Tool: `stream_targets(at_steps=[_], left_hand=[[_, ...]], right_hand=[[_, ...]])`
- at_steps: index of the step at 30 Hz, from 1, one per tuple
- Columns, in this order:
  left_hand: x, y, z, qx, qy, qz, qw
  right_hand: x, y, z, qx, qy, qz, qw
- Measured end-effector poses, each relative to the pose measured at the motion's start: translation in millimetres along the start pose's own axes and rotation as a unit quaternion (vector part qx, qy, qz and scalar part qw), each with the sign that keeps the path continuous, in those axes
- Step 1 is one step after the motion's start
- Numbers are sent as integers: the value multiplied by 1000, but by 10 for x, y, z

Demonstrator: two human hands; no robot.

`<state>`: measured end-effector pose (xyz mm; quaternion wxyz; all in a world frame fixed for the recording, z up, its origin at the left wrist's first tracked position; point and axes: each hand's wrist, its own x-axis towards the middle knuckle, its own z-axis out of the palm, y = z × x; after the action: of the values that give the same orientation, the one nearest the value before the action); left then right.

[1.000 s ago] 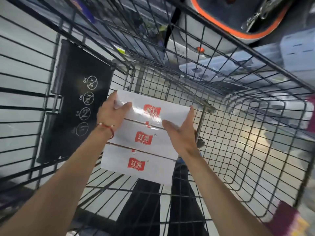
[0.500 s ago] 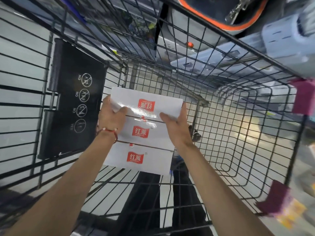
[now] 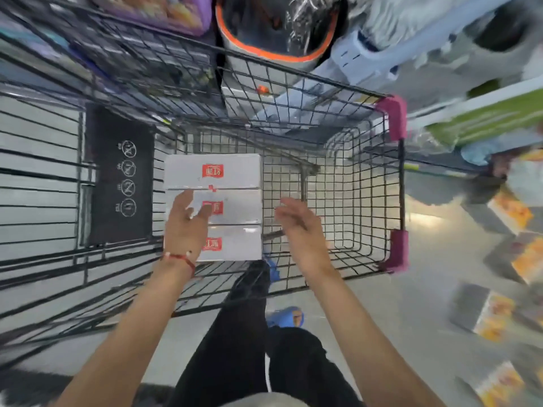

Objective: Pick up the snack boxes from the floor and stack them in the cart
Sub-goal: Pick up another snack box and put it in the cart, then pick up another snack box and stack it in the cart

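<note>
The left hand (image 3: 188, 227) hovers with fingers spread and relaxed over the middle of three white snack boxes (image 3: 232, 171). It grips nothing, and the blur hides whether the fingertips touch the lid. The right hand (image 3: 299, 227) is likewise spread and empty, just beside the boxes' right edge above bare wire. The three boxes lie flat, side by side and touching, on the floor of the cart (image 3: 395, 183), pushed to the end by the black warning panel (image 3: 120, 177). This batch looks delivered. The rest of the basket floor shows only wire, and several orange-and-grey boxes (image 3: 487, 318) lie on the shop floor outside the cart's right side, so most of the work seems to remain.
</note>
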<state>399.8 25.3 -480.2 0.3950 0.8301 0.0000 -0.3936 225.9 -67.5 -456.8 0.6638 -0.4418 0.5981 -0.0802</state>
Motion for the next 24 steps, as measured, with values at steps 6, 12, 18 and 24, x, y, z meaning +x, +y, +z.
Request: stream_targets(at_steps=[6, 12, 18, 24], left_hand=[[-915, 86, 273, -9, -54, 101, 993], [-2023, -50, 677, 38, -159, 198, 967], [-2970, -313, 1205, 108, -300, 259, 912], [-3733, -494, 1668, 166, -403, 279, 856]], right_hand=[[-783, 276, -557, 103, 74, -63, 990], [-1726, 693, -1191, 211, 155, -102, 960], [-2595, 1230, -1728, 310, 243, -111, 912], [-3123, 1717, -2225, 377, 321, -92, 864]])
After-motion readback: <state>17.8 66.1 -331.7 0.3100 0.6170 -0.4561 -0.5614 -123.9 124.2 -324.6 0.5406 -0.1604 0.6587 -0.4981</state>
